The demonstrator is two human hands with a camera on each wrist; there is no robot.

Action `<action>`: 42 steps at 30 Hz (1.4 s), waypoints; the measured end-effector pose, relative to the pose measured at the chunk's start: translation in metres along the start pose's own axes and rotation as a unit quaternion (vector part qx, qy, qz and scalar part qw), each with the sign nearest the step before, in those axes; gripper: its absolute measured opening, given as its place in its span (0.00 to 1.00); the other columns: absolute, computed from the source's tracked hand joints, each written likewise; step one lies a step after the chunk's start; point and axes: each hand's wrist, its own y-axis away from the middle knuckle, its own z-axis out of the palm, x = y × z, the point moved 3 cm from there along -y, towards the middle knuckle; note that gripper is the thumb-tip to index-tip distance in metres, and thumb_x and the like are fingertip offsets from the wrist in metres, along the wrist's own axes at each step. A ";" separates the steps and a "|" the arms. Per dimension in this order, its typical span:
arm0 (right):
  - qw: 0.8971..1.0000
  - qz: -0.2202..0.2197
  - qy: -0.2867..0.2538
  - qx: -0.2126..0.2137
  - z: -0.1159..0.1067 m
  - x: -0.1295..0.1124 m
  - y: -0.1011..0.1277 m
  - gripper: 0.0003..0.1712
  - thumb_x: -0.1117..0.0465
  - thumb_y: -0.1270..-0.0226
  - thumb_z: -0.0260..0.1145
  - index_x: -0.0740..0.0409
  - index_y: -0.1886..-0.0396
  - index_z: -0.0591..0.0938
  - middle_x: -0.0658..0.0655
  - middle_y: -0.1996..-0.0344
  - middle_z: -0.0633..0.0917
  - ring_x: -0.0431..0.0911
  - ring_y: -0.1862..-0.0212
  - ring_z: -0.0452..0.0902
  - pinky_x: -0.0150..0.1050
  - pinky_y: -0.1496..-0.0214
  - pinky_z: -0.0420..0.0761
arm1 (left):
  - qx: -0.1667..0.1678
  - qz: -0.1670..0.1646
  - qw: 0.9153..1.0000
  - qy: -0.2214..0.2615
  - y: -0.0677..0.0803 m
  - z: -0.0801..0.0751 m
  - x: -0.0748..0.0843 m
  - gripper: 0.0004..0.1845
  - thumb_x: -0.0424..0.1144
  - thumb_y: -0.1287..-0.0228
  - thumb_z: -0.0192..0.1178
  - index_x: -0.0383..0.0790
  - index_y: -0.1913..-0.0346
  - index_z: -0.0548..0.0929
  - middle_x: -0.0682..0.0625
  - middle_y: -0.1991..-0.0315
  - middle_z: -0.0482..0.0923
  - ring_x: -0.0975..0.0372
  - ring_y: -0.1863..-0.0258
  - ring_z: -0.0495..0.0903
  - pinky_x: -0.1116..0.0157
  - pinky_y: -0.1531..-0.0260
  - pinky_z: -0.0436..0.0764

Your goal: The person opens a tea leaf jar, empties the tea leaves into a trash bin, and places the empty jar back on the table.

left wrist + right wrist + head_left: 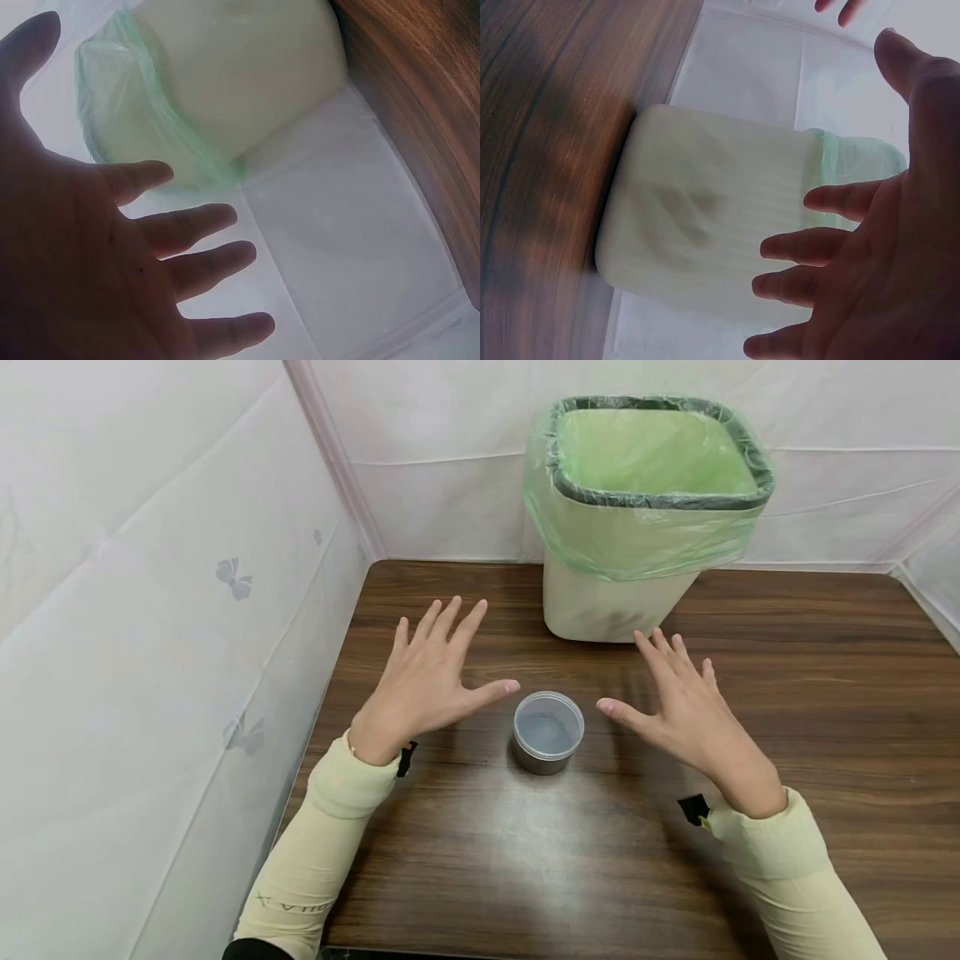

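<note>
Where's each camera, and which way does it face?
Head: worn on the head, facing forward and down at the tub, bin and table; left hand, right hand and sleeves show.
Left wrist: worn there, facing the bin and white sheeting; left palm shows.
Right wrist: worn there, facing the bin and table; right palm shows, plus two fingertips up top.
Wrist views share the bin.

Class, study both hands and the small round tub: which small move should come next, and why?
Probably lower the right hand toward the tub and grip its side: the tub sits on the table between the hands, and both the right hand and left hand are empty, fingers extended.
</note>
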 end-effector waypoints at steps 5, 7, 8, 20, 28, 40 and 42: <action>1.000 0.001 -0.005 -0.004 0.001 0.001 0.001 0.59 0.30 0.35 0.64 0.54 0.17 0.49 0.65 0.20 0.47 0.62 0.21 0.36 0.74 0.30 0.37 | -0.008 0.004 1.000 -0.002 -0.001 0.002 0.003 0.57 0.84 0.45 0.44 0.56 0.18 0.50 0.43 0.20 0.50 0.47 0.21 0.46 0.34 0.31 0.45; 1.000 0.001 -0.006 -0.005 0.002 0.001 0.001 0.59 0.30 0.35 0.64 0.54 0.17 0.50 0.65 0.20 0.47 0.62 0.21 0.36 0.74 0.30 0.38 | -0.009 0.006 1.000 -0.001 -0.002 0.003 0.004 0.57 0.84 0.45 0.45 0.56 0.18 0.50 0.42 0.20 0.50 0.47 0.21 0.46 0.34 0.30 0.45; 1.000 0.001 -0.005 -0.005 0.003 0.002 0.002 0.59 0.30 0.35 0.64 0.54 0.18 0.50 0.65 0.20 0.48 0.62 0.21 0.36 0.74 0.30 0.39 | -0.011 0.007 1.000 0.000 -0.002 0.003 0.005 0.57 0.84 0.46 0.45 0.56 0.18 0.50 0.43 0.20 0.50 0.48 0.21 0.46 0.34 0.30 0.45; 1.000 0.003 0.003 -0.015 0.008 0.004 0.004 0.59 0.29 0.36 0.64 0.54 0.18 0.51 0.67 0.21 0.52 0.64 0.21 0.41 0.75 0.31 0.44 | -0.014 0.027 1.000 0.003 -0.004 0.009 0.013 0.56 0.83 0.44 0.46 0.54 0.18 0.51 0.42 0.21 0.52 0.47 0.23 0.51 0.36 0.30 0.49; 1.000 0.002 0.005 -0.027 0.013 0.003 0.006 0.60 0.28 0.37 0.64 0.53 0.18 0.51 0.66 0.21 0.53 0.64 0.21 0.42 0.75 0.31 0.46 | -0.017 0.046 0.999 -0.001 -0.004 0.012 0.019 0.56 0.81 0.42 0.48 0.52 0.18 0.51 0.41 0.23 0.55 0.47 0.24 0.54 0.38 0.31 0.54; 0.999 -0.029 -0.015 -0.016 0.020 0.005 0.010 0.56 0.32 0.35 0.66 0.53 0.18 0.54 0.63 0.23 0.59 0.67 0.24 0.50 0.74 0.33 0.53 | -0.033 0.061 0.998 0.002 -0.005 0.018 0.028 0.55 0.81 0.43 0.48 0.51 0.19 0.55 0.41 0.25 0.59 0.47 0.27 0.59 0.42 0.38 0.66; 0.999 -0.033 -0.023 -0.016 0.020 0.005 0.010 0.55 0.32 0.35 0.66 0.52 0.18 0.54 0.61 0.22 0.59 0.66 0.24 0.50 0.74 0.33 0.54 | -0.035 0.062 0.997 0.001 -0.004 0.019 0.029 0.55 0.82 0.43 0.47 0.51 0.19 0.55 0.41 0.25 0.60 0.48 0.27 0.60 0.42 0.39 0.66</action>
